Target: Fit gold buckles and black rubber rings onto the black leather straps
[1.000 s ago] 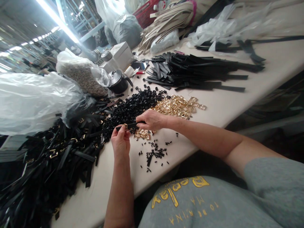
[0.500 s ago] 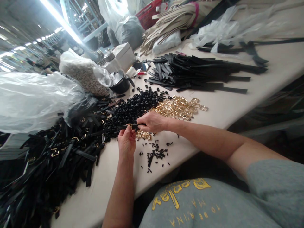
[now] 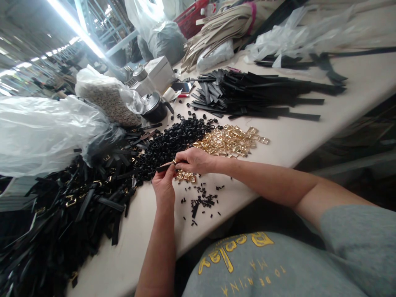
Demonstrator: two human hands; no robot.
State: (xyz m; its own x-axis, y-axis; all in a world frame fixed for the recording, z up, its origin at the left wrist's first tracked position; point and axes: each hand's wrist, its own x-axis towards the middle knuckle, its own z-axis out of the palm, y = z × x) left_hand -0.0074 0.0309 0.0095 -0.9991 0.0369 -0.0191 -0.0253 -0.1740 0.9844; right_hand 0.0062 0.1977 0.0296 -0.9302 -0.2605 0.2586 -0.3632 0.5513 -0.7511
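A short black strap [image 3: 163, 168] is pinched in my left hand [image 3: 163, 181], its free end pointing left. My right hand [image 3: 196, 160] is closed at the strap's other end, against the left fingertips, with a gold buckle [image 3: 174, 162] showing between the two hands. The right fingers hide most of that buckle. Just beyond the hands lies a heap of small black loops [image 3: 176, 138]. Gold buckles [image 3: 232, 138] are piled beside it, some of them under my right wrist. Small black bits [image 3: 204, 198] are scattered on the table nearer to me.
Finished-looking black straps with buckles [image 3: 83, 202] cover the table's left side, partly under a clear plastic bag [image 3: 46, 128]. Plain black strips [image 3: 247, 93] are stacked at the back right. A dark lidded pot [image 3: 154, 107], a phone [image 3: 182, 87] and a white box [image 3: 159, 72] stand behind.
The strap has bent back at the buckle, and its left end now tilts downward. My right hand has shifted slightly left, closing over the buckle.
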